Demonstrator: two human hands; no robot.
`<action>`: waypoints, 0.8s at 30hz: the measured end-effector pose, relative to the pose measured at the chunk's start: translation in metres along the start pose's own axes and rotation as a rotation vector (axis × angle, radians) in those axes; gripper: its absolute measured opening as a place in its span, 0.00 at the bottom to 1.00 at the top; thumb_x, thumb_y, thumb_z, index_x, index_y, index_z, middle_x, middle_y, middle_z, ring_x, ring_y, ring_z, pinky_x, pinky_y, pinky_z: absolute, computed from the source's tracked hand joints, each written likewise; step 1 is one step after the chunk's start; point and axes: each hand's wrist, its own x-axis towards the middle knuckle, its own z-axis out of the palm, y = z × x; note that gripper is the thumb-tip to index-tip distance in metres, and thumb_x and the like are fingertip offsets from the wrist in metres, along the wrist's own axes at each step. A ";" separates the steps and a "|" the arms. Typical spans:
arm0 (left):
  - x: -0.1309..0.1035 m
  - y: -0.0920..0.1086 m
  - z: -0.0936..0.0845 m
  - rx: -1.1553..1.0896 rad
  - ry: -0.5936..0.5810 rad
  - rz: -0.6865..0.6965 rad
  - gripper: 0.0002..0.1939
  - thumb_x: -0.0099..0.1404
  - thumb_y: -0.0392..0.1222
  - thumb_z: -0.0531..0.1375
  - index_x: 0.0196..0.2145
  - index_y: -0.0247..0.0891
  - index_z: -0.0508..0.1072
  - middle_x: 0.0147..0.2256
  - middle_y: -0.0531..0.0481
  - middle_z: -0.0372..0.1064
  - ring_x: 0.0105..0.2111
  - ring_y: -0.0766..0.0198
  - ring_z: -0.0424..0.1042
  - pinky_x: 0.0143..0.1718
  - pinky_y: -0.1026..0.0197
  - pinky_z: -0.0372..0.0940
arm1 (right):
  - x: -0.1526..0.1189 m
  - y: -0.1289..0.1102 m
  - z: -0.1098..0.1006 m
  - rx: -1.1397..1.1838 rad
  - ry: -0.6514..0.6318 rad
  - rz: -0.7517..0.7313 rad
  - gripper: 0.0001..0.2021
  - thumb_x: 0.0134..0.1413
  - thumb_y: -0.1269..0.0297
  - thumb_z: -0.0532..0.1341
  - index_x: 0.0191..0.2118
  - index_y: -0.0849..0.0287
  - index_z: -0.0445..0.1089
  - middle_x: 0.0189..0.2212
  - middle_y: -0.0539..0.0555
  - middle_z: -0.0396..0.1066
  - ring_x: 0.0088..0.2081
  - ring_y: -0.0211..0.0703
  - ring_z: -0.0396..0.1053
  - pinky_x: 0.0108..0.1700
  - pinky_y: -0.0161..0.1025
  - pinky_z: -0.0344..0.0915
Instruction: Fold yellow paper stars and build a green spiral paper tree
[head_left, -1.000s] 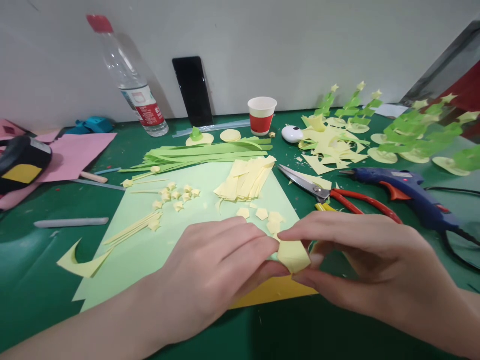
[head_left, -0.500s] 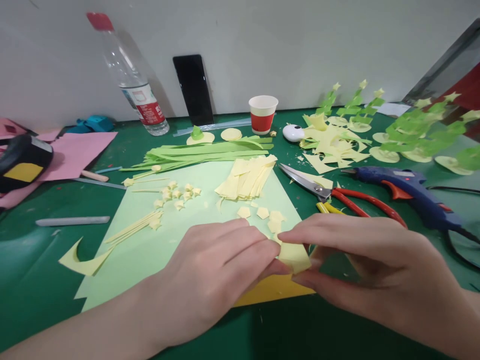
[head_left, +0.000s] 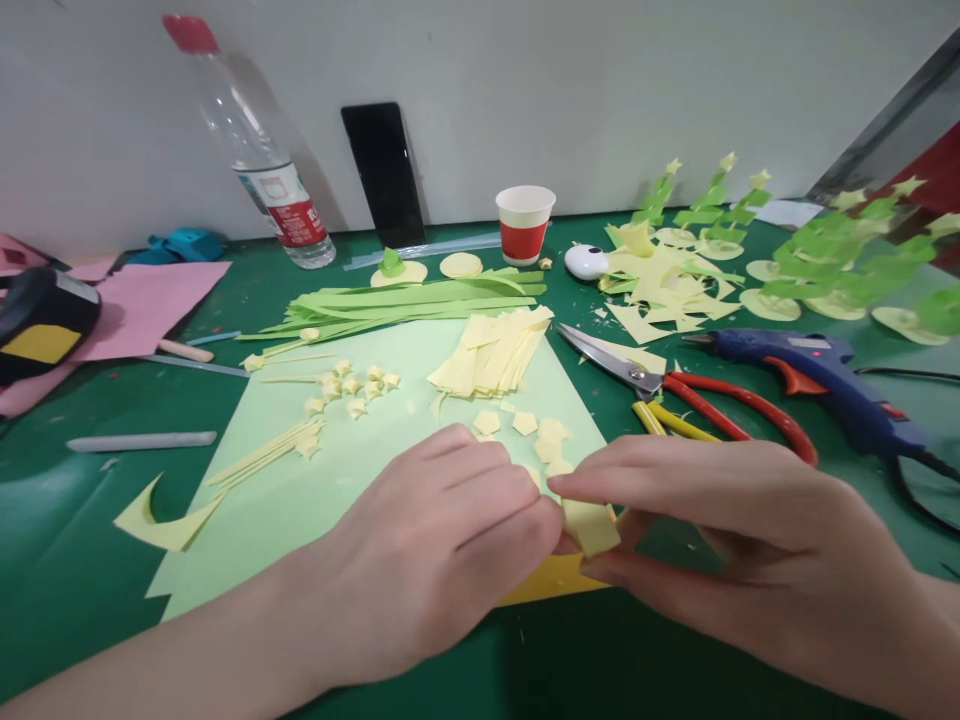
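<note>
Between my two hands is a pale yellow paper strip (head_left: 591, 525), bent over near its lower end. My left hand (head_left: 442, 545) is closed on the strip's left end, its fingertips hidden behind the knuckles. From the right, my right hand (head_left: 750, 560) pinches the strip with thumb and index finger. Just beyond the fingers lie several folded paper pentagons (head_left: 525, 424) on a light green sheet (head_left: 360, 480). A pile of pale yellow strips (head_left: 491, 352) sits farther back, and small puffed paper stars (head_left: 352, 385) are grouped to its left.
Red-handled scissors (head_left: 697, 400) and a blue glue gun (head_left: 817, 375) lie at right. Behind them are paper scraps (head_left: 667, 285) and green star-topped paper pieces (head_left: 825, 260). Green strips (head_left: 405, 303), a paper cup (head_left: 524, 240), a phone (head_left: 384, 175) and a bottle (head_left: 277, 185) are at the back.
The strip's bent end hangs slightly lower between my fingers. My left fist has turned a little and sits closer to my right fingertips. The camera view has shifted slightly.
</note>
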 end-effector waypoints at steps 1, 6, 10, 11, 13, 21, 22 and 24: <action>0.000 0.000 0.000 -0.032 -0.009 -0.009 0.19 0.69 0.33 0.43 0.21 0.36 0.62 0.19 0.57 0.57 0.20 0.71 0.56 0.25 0.67 0.55 | -0.001 0.000 0.000 0.012 -0.007 0.004 0.18 0.46 0.80 0.58 0.41 0.51 0.72 0.30 0.49 0.74 0.29 0.36 0.73 0.26 0.25 0.71; -0.004 0.004 -0.001 -0.082 0.015 -0.015 0.14 0.64 0.29 0.47 0.22 0.35 0.63 0.19 0.55 0.57 0.21 0.70 0.56 0.25 0.68 0.57 | -0.005 0.001 0.003 0.022 -0.032 0.021 0.14 0.44 0.80 0.61 0.39 0.59 0.71 0.29 0.50 0.74 0.30 0.35 0.72 0.28 0.22 0.70; -0.009 0.010 -0.002 -0.020 0.001 -0.020 0.14 0.61 0.27 0.47 0.21 0.35 0.62 0.20 0.52 0.58 0.22 0.67 0.54 0.22 0.64 0.56 | -0.004 0.004 0.000 0.125 -0.127 0.099 0.10 0.47 0.75 0.62 0.38 0.61 0.72 0.30 0.52 0.72 0.28 0.33 0.69 0.30 0.25 0.70; -0.009 0.011 -0.002 -0.040 0.020 -0.030 0.13 0.61 0.27 0.47 0.22 0.36 0.62 0.20 0.52 0.58 0.22 0.67 0.54 0.22 0.63 0.56 | -0.003 0.005 -0.002 0.202 -0.180 0.154 0.10 0.49 0.74 0.61 0.39 0.60 0.72 0.30 0.51 0.71 0.27 0.33 0.69 0.29 0.26 0.71; -0.008 0.012 -0.002 -0.129 0.053 -0.063 0.10 0.60 0.26 0.48 0.25 0.36 0.63 0.21 0.52 0.59 0.22 0.67 0.55 0.22 0.63 0.56 | 0.000 0.009 -0.005 0.420 -0.272 0.301 0.11 0.51 0.74 0.59 0.41 0.57 0.73 0.30 0.50 0.68 0.26 0.31 0.69 0.28 0.27 0.71; -0.004 0.004 0.002 -0.389 0.125 -0.112 0.09 0.66 0.31 0.47 0.31 0.35 0.63 0.24 0.52 0.62 0.25 0.69 0.60 0.27 0.66 0.59 | 0.001 0.015 -0.008 0.858 -0.186 0.527 0.12 0.44 0.78 0.63 0.35 0.55 0.72 0.25 0.44 0.66 0.23 0.26 0.70 0.26 0.18 0.67; -0.004 0.003 0.002 -0.372 0.125 -0.119 0.09 0.67 0.32 0.46 0.32 0.35 0.63 0.25 0.52 0.62 0.25 0.69 0.60 0.28 0.66 0.59 | 0.001 0.014 -0.008 0.802 -0.150 0.519 0.11 0.43 0.78 0.64 0.34 0.56 0.71 0.25 0.43 0.66 0.22 0.25 0.69 0.25 0.17 0.66; -0.003 0.004 0.002 -0.298 0.118 -0.099 0.08 0.68 0.34 0.46 0.33 0.35 0.63 0.26 0.51 0.63 0.26 0.68 0.60 0.27 0.65 0.59 | 0.002 0.012 -0.008 0.666 -0.103 0.498 0.10 0.40 0.77 0.66 0.31 0.57 0.69 0.25 0.43 0.66 0.21 0.25 0.68 0.25 0.17 0.65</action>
